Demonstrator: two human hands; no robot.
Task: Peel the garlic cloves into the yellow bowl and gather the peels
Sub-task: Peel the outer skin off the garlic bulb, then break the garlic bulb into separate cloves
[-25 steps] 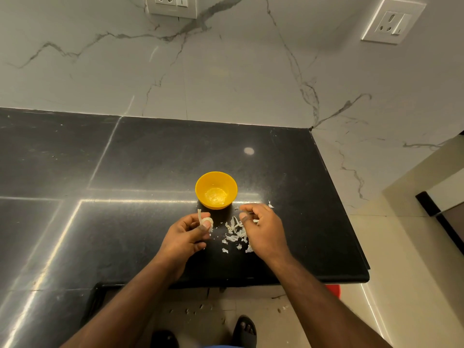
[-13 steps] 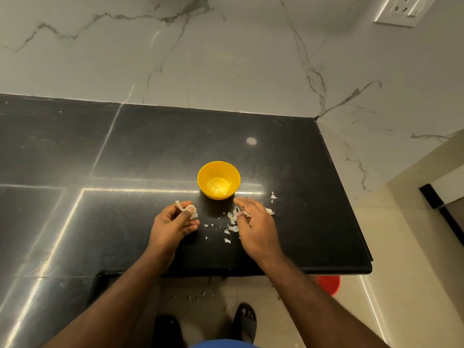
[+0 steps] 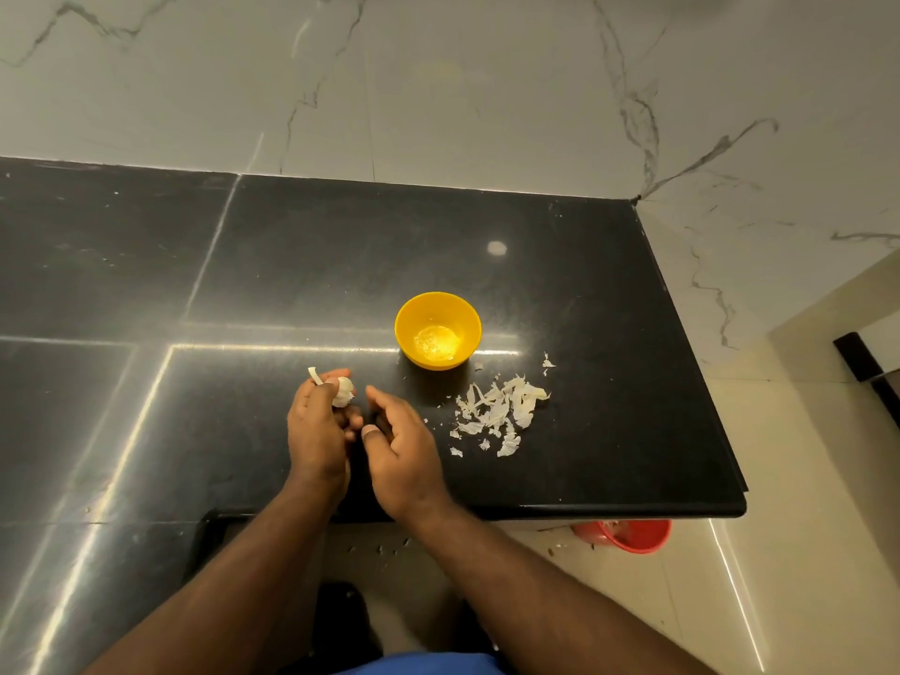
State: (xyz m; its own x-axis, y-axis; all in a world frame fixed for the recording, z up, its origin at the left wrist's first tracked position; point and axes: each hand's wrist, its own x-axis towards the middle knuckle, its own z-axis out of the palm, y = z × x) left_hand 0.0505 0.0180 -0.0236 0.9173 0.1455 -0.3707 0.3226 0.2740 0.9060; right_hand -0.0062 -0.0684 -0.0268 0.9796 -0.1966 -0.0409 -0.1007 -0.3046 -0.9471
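The yellow bowl (image 3: 437, 329) is sitting upright on the black worktop (image 3: 302, 265), with pale peeled cloves lying in its bottom. Near the bowl, on its front left side, the left hand (image 3: 316, 431) is pinching a garlic clove (image 3: 343, 391) at its fingertips. The right hand (image 3: 402, 455) is hovering just beside the left, fingers loosely curled and holding nothing. The peels (image 3: 499, 414) are lying scattered on the worktop by the bowl's front right. A red bucket (image 3: 628, 534) is standing on the floor below the worktop's edge.

yellow bowl (image 3: 437, 328), white garlic (image 3: 343, 389), off-white peels (image 3: 501, 411), glossy black counter (image 3: 292, 265), white marble wall (image 3: 438, 80) w/ grey veins, red bucket (image 3: 628, 534)
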